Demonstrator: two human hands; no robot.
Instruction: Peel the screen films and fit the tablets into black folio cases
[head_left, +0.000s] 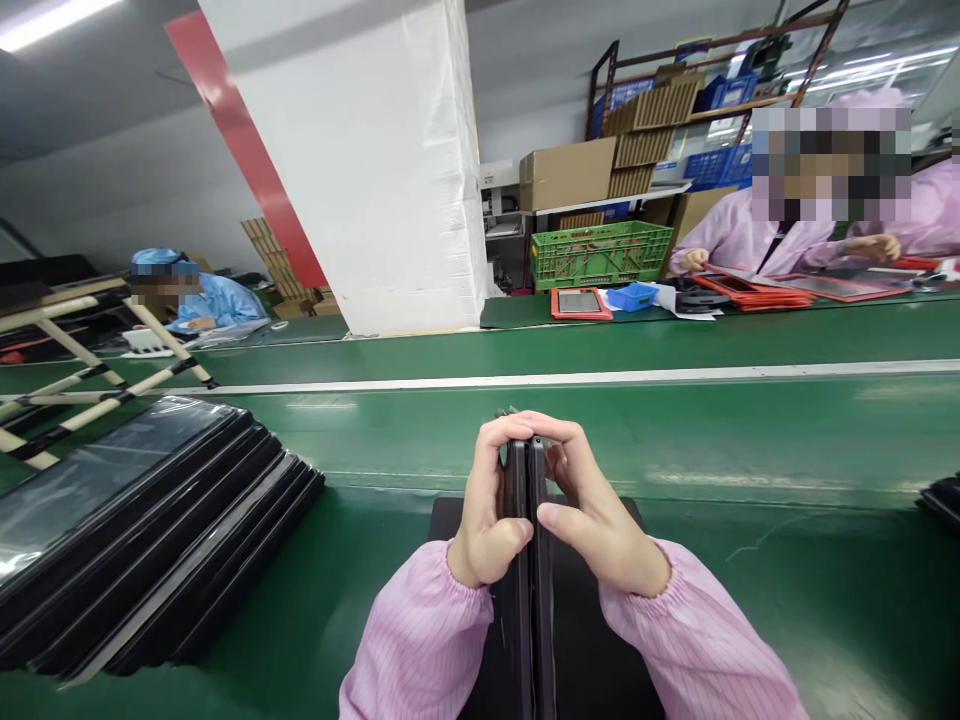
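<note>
two black panels (529, 560) stand on edge, pinched between left hand (487, 520) and right hand (600, 525).

Single head camera, looking forward and down across green conveyor belt (675, 440); close above belt's near edge, wide-angle.

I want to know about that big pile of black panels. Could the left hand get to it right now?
Probably not right away. The left hand is gripping two thin black panels held on edge together with the right hand. The pile lies close on the left with bare green table between, so nothing blocks it once the hand lets go.
</note>
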